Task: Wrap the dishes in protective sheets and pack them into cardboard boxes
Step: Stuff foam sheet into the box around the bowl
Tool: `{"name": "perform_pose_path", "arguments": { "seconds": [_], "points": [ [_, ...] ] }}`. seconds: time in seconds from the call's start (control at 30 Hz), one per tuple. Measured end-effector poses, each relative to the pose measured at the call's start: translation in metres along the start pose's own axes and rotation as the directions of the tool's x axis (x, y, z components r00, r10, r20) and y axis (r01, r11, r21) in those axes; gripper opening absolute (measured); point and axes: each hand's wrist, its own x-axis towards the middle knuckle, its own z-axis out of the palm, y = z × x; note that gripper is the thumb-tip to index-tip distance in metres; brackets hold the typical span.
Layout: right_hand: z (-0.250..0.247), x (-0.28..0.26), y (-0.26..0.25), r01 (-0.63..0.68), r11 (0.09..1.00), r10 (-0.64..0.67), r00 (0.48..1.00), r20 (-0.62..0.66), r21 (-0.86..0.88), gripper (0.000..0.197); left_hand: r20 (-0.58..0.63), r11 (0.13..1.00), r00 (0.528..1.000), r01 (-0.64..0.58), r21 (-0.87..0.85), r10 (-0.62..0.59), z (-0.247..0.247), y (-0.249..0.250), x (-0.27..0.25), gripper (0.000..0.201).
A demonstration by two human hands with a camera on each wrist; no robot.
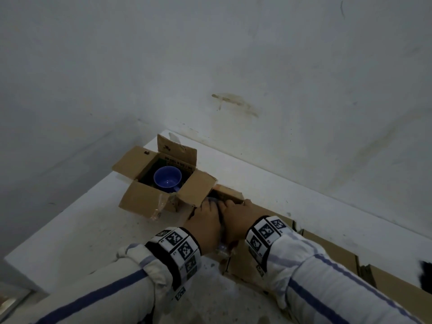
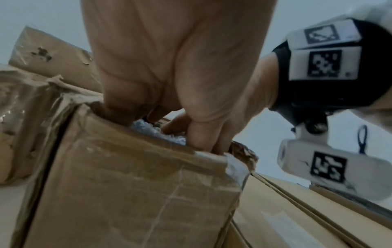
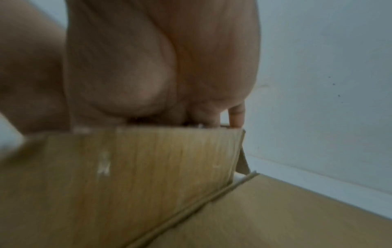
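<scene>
Nearest the camera, two sleeves, white with blue stripes, are seen with tag-covered wristbands. The left hand [image 1: 207, 222] and right hand [image 1: 238, 216] are pushed side by side into the near cardboard box [image 2: 131, 184], which stands on the white worktop [image 1: 77, 228]. In the left wrist view the left fingers [image 2: 199, 134] are curled down over the box's front wall, into bubble wrap [image 2: 148, 132] showing inside; what the wrap covers is hidden. Left grip: curled around the wrap, as far as can be seen. The right hand's fingers [image 3: 235, 117] are dipped behind the box wall [image 3: 148, 159]; the view is blurred, so whether that grip is pinching anything cannot be told. Flattened cardboard sheets [image 1: 339, 251] are laid to the right, along the wall's foot. Just beyond the hands, a second cardboard box [image 1: 149, 199] stands with its flaps spread, touching the near box. A blue mug [image 1: 167, 177] is set upright inside it, unwrapped, mouth up. Behind, a stained white wall [image 1: 233, 66] is seen.
</scene>
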Motion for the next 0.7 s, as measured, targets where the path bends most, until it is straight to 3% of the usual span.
{"name": "perform_pose_path", "arguments": {
  "seconds": [0.1,0.17,0.23,0.3,0.37,0.47,0.53,0.7],
  "points": [
    [0.008,0.002,-0.006,-0.020,1.000,0.020,0.997,-0.074,0.014,0.104,0.066,0.993,0.998,0.033,-0.112,-0.026,-0.002,0.001,0.006,0.091],
    [0.001,-0.002,-0.003,-0.014,0.999,0.015,1.000,-0.010,0.052,0.097,0.104,0.988,0.994,0.057,-0.141,-0.042,0.001,0.000,0.009,0.098],
    [-0.016,-0.009,0.008,-0.012,0.980,0.006,1.000,0.030,0.199,0.071,0.116,0.978,0.990,0.100,-0.183,-0.079,0.005,0.001,0.009,0.097],
    [-0.030,-0.014,0.021,-0.037,0.949,0.049,0.998,-0.029,0.312,0.041,0.110,0.977,0.990,0.111,-0.183,-0.092,0.007,0.002,0.009,0.091],
    [-0.030,-0.016,0.028,-0.033,0.969,0.064,0.991,-0.117,0.246,0.012,0.132,0.978,0.987,0.118,-0.174,-0.095,0.006,0.003,0.008,0.093],
    [-0.019,-0.018,0.022,-0.039,0.994,0.052,0.991,-0.120,0.106,0.026,0.200,0.976,0.976,0.124,-0.181,-0.087,0.007,0.000,0.010,0.106],
    [-0.014,-0.016,0.016,-0.033,0.998,0.037,0.995,-0.093,0.046,0.018,0.218,0.978,0.973,0.118,-0.171,-0.079,0.010,-0.003,0.013,0.112],
    [-0.008,-0.015,0.006,0.016,1.000,-0.017,0.997,-0.070,-0.006,0.027,0.154,0.983,0.983,0.119,-0.143,-0.097,0.012,-0.001,0.007,0.105]
  ]
}}
